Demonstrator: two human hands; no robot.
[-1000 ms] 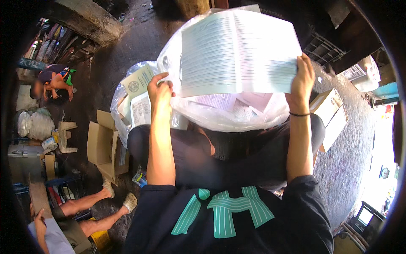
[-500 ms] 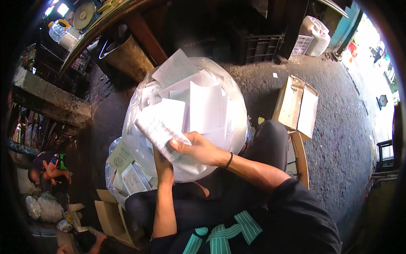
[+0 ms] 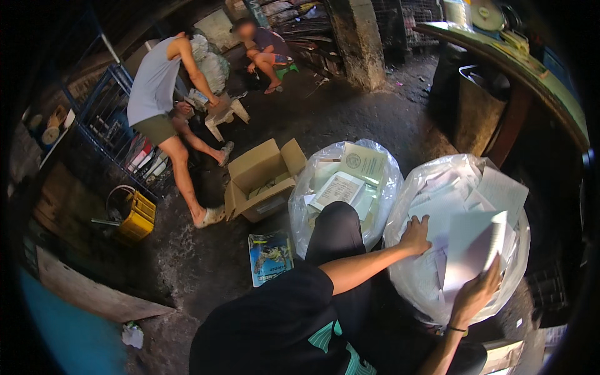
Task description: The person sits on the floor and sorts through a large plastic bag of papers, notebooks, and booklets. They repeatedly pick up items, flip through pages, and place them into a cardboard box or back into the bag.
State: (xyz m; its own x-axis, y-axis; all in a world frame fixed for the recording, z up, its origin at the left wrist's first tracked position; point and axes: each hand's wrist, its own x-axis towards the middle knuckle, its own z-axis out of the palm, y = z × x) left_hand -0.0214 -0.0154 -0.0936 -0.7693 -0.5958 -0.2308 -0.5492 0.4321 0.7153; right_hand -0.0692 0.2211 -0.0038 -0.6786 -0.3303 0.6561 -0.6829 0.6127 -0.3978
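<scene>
A large clear plastic sack (image 3: 395, 226) full of loose white papers stands at the right, beside my knee. My left hand (image 3: 415, 236) rests on the papers near the sack's left rim, fingers apart and bent, with nothing visible in it. My right hand (image 3: 478, 292), a dark band at its wrist, grips the lower right edge of some white sheets (image 3: 472, 247). Those sheets lie over the heap, and their right side curls up. A second clear sack (image 3: 390, 181), to the left, holds booklets and a greenish cover (image 3: 362, 164).
An open cardboard box (image 3: 262, 172) is left of the sacks, near a blue-covered book (image 3: 270, 256) on the floor. A person (image 3: 153, 94) bends over a small stool (image 3: 222, 115); another person (image 3: 269, 50) sits farther back. A yellow crate (image 3: 137, 215) stands left; a wooden table (image 3: 519, 69) is at right.
My view has swung left, bringing two people and the second sack into fuller sight. Both hands were together on a handwritten paper bundle; now they are apart over the heap.
</scene>
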